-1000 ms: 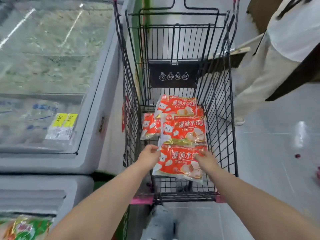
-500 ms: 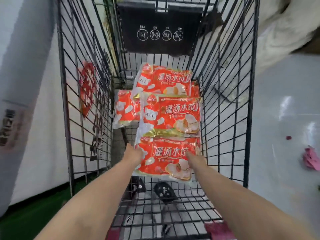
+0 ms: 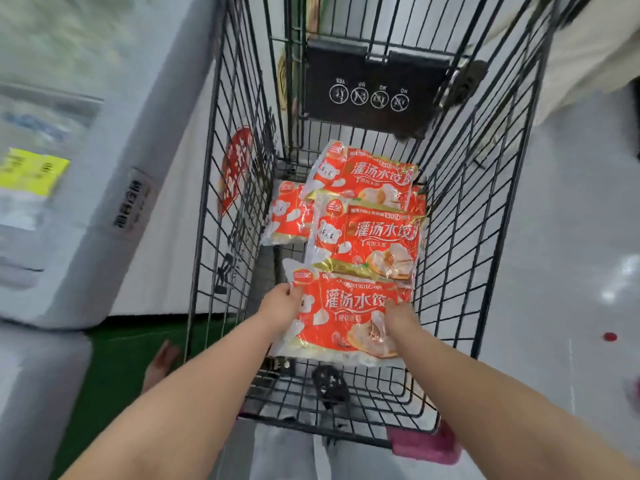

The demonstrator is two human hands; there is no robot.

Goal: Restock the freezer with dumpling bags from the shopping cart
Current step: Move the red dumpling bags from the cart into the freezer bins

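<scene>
Several red dumpling bags lie in the black wire shopping cart (image 3: 491, 216). The nearest dumpling bag (image 3: 341, 318) is tilted up off the cart floor. My left hand (image 3: 280, 303) pinches its left edge and my right hand (image 3: 398, 317) grips its right side. Behind it lies a second bag (image 3: 367, 237), a third bag (image 3: 363, 174) sits at the back, and another bag (image 3: 289, 216) rests to the left, partly covered. The freezer (image 3: 79, 168), white with a glass lid, stands to the left of the cart.
A person in light trousers (image 3: 585, 57) stands beyond the cart at the upper right. A yellow price label (image 3: 31, 171) sticks on the freezer lid. A second white freezer (image 3: 34, 393) is at the lower left. Grey tiled floor (image 3: 571, 271) lies to the right.
The view has swung back left, so the freezer shows again. Both hands keep hold of the nearest bag, which now sits a little higher and nearer me in the cart.
</scene>
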